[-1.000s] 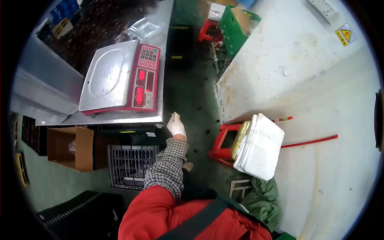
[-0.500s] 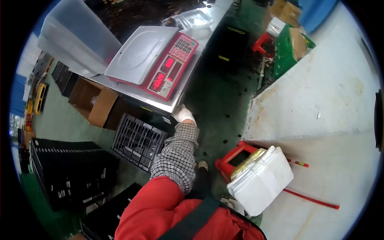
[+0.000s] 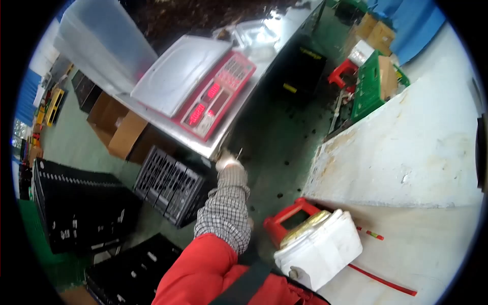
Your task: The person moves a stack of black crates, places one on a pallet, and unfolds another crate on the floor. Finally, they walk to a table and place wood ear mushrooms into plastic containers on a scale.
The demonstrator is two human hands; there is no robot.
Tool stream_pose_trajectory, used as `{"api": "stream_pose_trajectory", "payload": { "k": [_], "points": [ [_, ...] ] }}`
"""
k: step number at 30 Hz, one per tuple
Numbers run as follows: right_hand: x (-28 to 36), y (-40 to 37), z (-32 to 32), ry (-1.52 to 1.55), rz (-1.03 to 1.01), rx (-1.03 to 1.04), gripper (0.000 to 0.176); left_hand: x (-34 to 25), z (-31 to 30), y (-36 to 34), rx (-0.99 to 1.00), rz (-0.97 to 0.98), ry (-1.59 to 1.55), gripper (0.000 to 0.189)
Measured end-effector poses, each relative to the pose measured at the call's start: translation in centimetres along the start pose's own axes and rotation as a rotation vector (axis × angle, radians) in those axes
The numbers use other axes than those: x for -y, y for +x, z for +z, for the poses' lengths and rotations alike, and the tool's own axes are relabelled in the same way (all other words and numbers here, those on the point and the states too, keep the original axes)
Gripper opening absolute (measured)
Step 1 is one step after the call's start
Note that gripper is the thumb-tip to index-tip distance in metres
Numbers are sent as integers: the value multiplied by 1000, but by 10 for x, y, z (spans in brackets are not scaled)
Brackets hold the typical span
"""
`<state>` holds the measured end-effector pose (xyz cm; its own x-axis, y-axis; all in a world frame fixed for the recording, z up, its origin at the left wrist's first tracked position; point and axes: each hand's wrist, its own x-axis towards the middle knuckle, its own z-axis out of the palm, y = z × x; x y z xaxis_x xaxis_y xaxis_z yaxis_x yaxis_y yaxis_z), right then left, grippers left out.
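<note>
In a white glove, my left hand (image 3: 227, 159) is just below the near corner of the metal table (image 3: 206, 148). Its fingers look closed, and a thin, light piece (image 3: 240, 153) sticks up beside them, too blurred to name. A checked sleeve cover (image 3: 223, 206) wraps the forearm over a red jacket sleeve. On the table above the hand is a red scale (image 3: 216, 96) with a silver pan (image 3: 180, 73) and lit red digits. My right hand does not show.
A clear plastic bin (image 3: 104, 46) stands beside the scale. Below are an open cardboard box (image 3: 119, 127), a grey crate (image 3: 170, 185) and black crates (image 3: 81, 208). At right, a white foam box (image 3: 325, 246) rests by a red stool (image 3: 279, 223) near a white wall (image 3: 396, 157).
The view has shifted and blurred. My left hand sits slightly lower and further left, a small gap now shows between it and the table corner, and the thin piece has come into sight.
</note>
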<state>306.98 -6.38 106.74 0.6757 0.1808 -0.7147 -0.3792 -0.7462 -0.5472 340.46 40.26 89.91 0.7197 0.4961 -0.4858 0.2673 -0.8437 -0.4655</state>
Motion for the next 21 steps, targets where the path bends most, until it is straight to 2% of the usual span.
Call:
{"api": "stream_pose_trajectory", "payload": {
  "k": [1,3,4,7,9,10,12,13,15,16,17,18,19,20,21],
  "points": [
    [-21,20,-1,5,-12,79,38,1,-4,-6,-23,64,84,47],
    [57,1,-23,-158,26,-7,41,2,-13,-17,20,110,-97,56],
    [29,20,-6,-68,-133,-25,55,3,-23,-22,45,82,-472,50],
    [109,41,-43,-242,-163,60,39,17,-16,-54,132,-15,-1597,38],
    [140,63,-54,15,-460,-163,36,43,0,-85,145,-127,-2378,39],
    [162,68,-68,7,-515,-178,40,71,-28,-143,71,-60,-1937,39],
    [185,85,-82,3,-654,-212,50,95,-20,-222,62,-51,-1708,37],
    [195,103,-84,14,-737,-228,55,115,-18,-262,104,-5,-1486,42],
    [243,102,-106,-50,-820,-200,65,146,14,-318,147,138,-1266,44],
    [240,139,-119,217,-792,-77,69,168,31,-340,107,92,-1228,44],
    [278,125,-120,139,-792,-188,68,191,51,-361,71,45,-1188,44],
    [292,133,-128,197,-828,-257,66,218,70,-377,-22,-33,-1132,42],
    [318,126,-136,340,-774,-267,64,247,96,-386,-81,-109,-1113,42],
    [342,124,-139,403,-770,-320,64,286,103,-405,-81,-245,-1110,41],
    [359,109,-126,393,-865,-376,61,329,110,-421,-79,-356,-1100,40]
  ]
}}
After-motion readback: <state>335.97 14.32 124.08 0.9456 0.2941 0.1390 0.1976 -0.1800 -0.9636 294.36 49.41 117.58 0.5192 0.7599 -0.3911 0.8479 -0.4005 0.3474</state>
